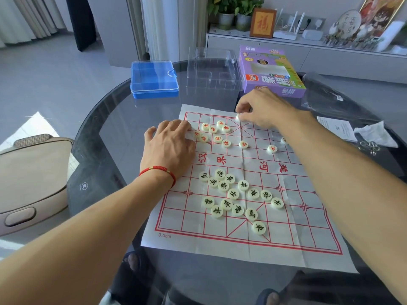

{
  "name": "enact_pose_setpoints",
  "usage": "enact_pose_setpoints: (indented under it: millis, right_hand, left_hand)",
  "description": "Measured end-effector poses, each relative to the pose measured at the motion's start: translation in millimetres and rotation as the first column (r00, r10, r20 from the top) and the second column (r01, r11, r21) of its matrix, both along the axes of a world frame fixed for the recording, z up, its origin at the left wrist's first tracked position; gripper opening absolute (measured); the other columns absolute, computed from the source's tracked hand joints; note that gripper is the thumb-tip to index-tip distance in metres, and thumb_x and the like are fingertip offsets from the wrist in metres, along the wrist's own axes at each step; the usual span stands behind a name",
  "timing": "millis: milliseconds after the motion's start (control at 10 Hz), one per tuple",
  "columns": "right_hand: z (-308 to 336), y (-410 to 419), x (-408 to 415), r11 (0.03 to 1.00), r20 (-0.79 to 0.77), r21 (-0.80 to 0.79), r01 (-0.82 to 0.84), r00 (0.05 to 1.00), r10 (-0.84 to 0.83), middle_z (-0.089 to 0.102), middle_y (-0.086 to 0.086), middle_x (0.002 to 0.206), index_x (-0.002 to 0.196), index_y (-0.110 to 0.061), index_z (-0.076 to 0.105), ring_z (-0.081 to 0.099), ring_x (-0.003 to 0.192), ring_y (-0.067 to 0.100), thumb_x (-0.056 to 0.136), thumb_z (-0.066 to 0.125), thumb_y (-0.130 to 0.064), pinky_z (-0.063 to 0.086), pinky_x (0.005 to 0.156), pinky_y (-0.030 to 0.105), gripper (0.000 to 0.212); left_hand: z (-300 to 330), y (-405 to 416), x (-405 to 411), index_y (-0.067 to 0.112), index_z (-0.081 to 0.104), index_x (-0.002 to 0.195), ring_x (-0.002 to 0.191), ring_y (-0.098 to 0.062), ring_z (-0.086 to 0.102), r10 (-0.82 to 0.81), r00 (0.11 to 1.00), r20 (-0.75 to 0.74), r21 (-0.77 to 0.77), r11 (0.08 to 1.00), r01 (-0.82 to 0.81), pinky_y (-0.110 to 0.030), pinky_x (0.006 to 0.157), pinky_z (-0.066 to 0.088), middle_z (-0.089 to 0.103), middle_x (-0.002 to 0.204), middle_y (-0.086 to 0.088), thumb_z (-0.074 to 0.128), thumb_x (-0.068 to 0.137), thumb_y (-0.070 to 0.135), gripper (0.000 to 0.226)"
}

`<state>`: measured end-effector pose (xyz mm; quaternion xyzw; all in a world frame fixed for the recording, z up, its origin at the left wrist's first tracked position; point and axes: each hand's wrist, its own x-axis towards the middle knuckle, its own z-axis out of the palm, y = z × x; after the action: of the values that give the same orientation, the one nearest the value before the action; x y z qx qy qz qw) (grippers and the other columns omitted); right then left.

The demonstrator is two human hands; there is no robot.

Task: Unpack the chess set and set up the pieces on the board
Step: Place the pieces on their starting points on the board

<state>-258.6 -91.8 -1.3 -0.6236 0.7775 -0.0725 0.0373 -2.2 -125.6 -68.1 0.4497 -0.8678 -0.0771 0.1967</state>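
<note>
A white paper board (286,234) with a red grid lies on the glass table. Several cream discs with red characters (218,139) sit loose on its far half. Several discs with black characters (233,193) are bunched on the near half. My left hand (169,148), with a red cord on the wrist, rests flat on the board's far left part, fingertips touching a red-marked disc. My right hand (266,108) is at the far edge of the board, its fingertips pinching a cream disc (238,116) on the back line.
A blue plastic case (154,80), a clear plastic insert (211,71) and the purple game box (271,71) stand beyond the board. A black bag (330,95), a leaflet (337,128), crumpled tissue (374,133) and metal rings (370,147) lie at the right. A beige seat (28,177) is left.
</note>
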Motion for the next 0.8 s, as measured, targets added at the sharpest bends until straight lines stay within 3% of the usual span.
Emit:
enact_pose_setpoints:
  millis: [600,700,800]
  right_hand:
    - [0,-1,2,0.999,-0.065,-0.042,-0.026,0.998,0.023,0.072,0.003,0.103,0.114,-0.018,0.071,0.064,0.096,0.024,0.092,0.072,-0.022,0.053,0.081,0.036,0.023]
    - [7,1,11,0.995,-0.078,-0.08,-0.067,0.995,0.061,0.072,0.001,0.1,0.105,-0.02,0.075,0.065,0.095,0.023,0.091,0.07,-0.02,0.057,0.085,0.044,0.014]
    - [12,5,22,0.994,-0.039,-0.029,-0.105,0.994,0.104,0.071,-0.004,0.091,0.097,-0.02,0.077,0.066,0.089,0.018,0.09,0.073,-0.028,0.058,0.081,0.039,0.011]
  left_hand:
    - [2,2,0,0.03,0.052,0.13,0.134,-0.022,0.042,0.003,1.0,-0.009,0.009,1.0,-0.003,-0.05,0.117,0.023,0.052,0.143,0.006,0.041,0.098,0.04,0.035]
    - [2,1,0,0.03,0.051,0.13,0.135,-0.022,0.042,0.003,1.0,-0.005,0.011,1.0,-0.002,-0.051,0.117,0.023,0.052,0.144,0.006,0.041,0.098,0.039,0.035]
    - [1,1,0,0.03,0.052,0.13,0.135,-0.022,0.042,0.001,1.0,-0.006,0.01,1.0,-0.001,-0.052,0.117,0.023,0.052,0.144,0.006,0.041,0.098,0.039,0.035]
